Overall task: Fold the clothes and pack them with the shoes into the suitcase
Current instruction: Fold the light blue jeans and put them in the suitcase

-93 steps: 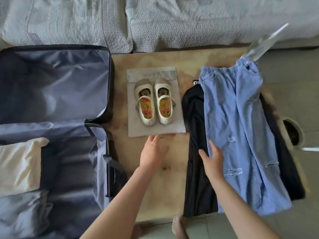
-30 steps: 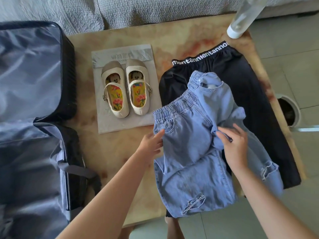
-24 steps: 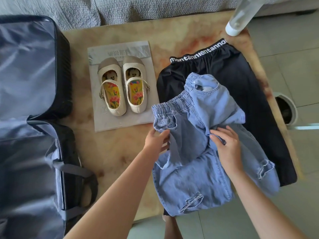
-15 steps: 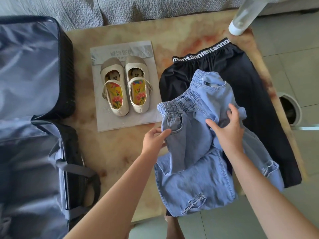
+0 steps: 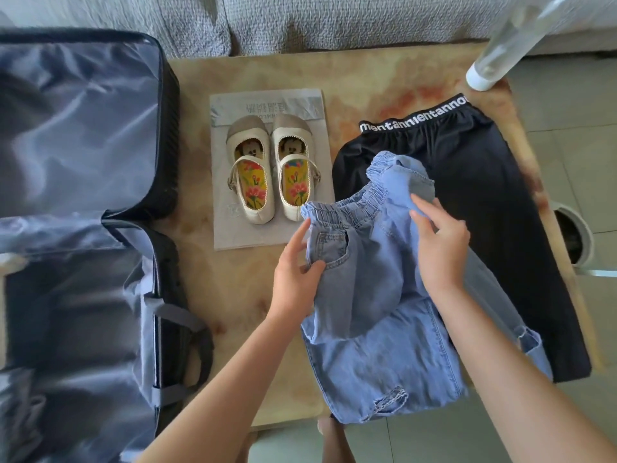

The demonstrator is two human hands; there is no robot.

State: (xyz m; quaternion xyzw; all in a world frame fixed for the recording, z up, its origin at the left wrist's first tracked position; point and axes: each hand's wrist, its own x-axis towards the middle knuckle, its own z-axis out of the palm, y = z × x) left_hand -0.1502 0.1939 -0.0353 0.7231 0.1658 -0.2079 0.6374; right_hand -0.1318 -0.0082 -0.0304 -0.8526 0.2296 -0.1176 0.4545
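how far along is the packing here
Early. Done: the jeans are roughly doubled over. In hand: the left hand pinches them by the pocket while the right hand lies on top, mid-fold. Left: the black trousers underneath are unfolded, the shoes sit on a grey sheet, and none of these is in the open suitcase.

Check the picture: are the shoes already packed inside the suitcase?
No, the shoes sit on a grey pouch on the table, beside the open suitcase.
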